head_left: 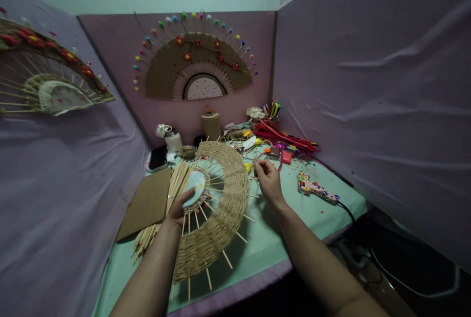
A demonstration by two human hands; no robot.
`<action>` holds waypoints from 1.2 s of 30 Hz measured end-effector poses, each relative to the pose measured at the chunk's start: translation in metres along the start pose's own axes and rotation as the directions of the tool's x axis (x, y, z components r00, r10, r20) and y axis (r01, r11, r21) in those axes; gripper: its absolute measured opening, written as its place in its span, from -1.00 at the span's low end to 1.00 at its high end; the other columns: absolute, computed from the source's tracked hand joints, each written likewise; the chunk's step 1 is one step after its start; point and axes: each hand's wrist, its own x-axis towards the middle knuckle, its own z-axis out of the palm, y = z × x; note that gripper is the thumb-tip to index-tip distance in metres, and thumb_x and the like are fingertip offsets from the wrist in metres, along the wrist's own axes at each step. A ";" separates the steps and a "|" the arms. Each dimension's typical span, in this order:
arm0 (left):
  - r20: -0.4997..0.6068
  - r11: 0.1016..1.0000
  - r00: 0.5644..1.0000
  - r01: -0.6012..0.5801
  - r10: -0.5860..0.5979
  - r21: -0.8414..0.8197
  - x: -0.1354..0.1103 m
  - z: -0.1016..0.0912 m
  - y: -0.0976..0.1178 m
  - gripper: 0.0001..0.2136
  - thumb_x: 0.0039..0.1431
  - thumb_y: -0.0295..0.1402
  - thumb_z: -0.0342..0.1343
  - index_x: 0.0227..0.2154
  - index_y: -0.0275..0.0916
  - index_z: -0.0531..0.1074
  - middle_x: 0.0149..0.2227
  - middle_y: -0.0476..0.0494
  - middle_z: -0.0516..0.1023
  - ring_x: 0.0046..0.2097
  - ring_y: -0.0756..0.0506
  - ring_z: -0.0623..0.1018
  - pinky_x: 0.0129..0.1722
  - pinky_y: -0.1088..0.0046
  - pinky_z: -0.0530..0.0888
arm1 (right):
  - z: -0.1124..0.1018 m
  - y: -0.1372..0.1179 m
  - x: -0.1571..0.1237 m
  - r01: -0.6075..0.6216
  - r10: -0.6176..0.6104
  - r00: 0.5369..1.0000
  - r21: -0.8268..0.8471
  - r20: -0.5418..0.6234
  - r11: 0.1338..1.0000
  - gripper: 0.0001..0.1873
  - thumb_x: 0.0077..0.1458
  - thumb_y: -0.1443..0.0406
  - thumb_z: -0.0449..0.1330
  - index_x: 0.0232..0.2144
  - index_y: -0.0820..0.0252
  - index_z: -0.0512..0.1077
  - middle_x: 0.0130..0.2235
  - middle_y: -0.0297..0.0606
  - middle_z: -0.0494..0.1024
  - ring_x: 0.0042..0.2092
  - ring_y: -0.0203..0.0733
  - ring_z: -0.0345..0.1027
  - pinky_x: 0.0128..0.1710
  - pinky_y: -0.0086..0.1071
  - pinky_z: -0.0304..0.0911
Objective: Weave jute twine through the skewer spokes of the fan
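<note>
My left hand (180,207) grips a half-round woven fan (235,184) at its hub, with the thumb over the pale blue centre piece (196,187). Tan twine forms the fan's wide band, and thin wooden sticks radiate through it, their bare ends poking past the outer edge. At the fan's right edge, close to the stick tips, my right hand (268,177) is closed in a pinch. Whatever lies between those fingertips is too small to make out.
A patterned glue gun (317,190) lies on the right with its cord trailing off. Cardboard (145,204) and bundled sticks (147,238) lie left. Behind are a twine spool (211,125), a white jar (172,140) and red pipe cleaners (283,135). A decorated fan (162,69) hangs on the back panel.
</note>
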 end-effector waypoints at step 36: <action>-0.017 0.999 1.000 0.009 -0.008 0.049 -0.003 0.002 -0.002 -0.68 0.14 -0.44 -0.04 -0.09 -0.51 0.41 -0.50 -0.31 0.57 -0.48 -0.17 0.58 -0.69 0.52 0.48 | -0.005 0.002 0.008 -0.070 0.056 0.976 0.064 0.209 0.995 -0.79 -0.09 0.18 0.23 -0.53 0.22 0.39 -0.52 -0.36 0.37 -0.48 -0.36 0.16 -0.49 -0.46 0.14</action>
